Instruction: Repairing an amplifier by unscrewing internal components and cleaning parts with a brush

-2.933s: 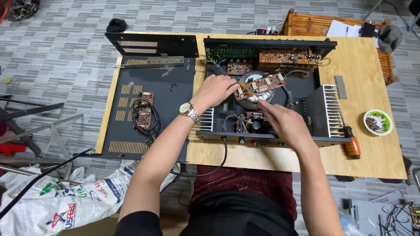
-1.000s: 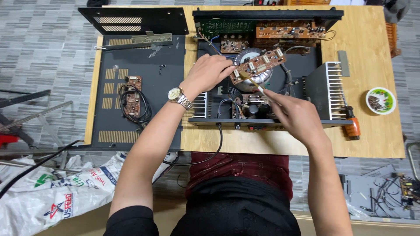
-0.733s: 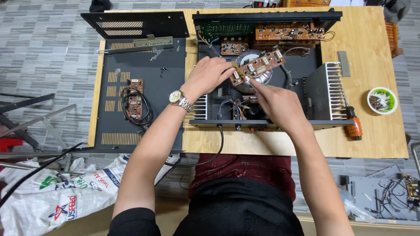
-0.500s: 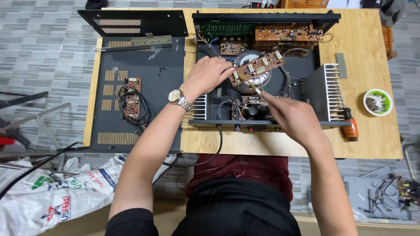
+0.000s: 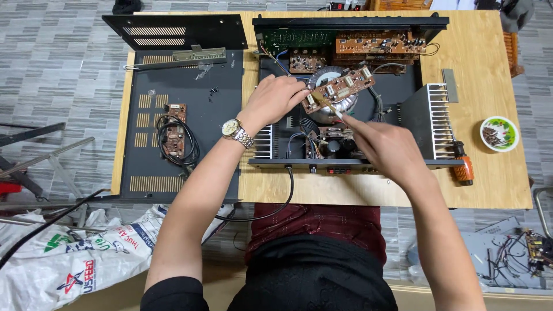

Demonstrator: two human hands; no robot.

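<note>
An open black amplifier chassis [image 5: 426, 164] lies on a wooden table [image 5: 478, 184]. My left hand [image 5: 273, 99], with a wristwatch, grips one end of a brown circuit board [image 5: 345, 85] held tilted above the round transformer [image 5: 340, 109]. My right hand [image 5: 386, 147] holds a thin tool [image 5: 330, 107] whose tip touches the board's lower edge. More boards [image 5: 374, 43] line the chassis back.
The black cover panel [image 5: 190, 115] lies at the left with a small board and wires [image 5: 174, 138] on it. An orange-handled screwdriver [image 5: 462, 166] and a small bowl of parts [image 5: 499, 133] sit at the right. A white sack [image 5: 75, 259] lies on the floor.
My right hand drew back a little from the board and holds the tool out to it. My left hand keeps the board lifted in much the same place.
</note>
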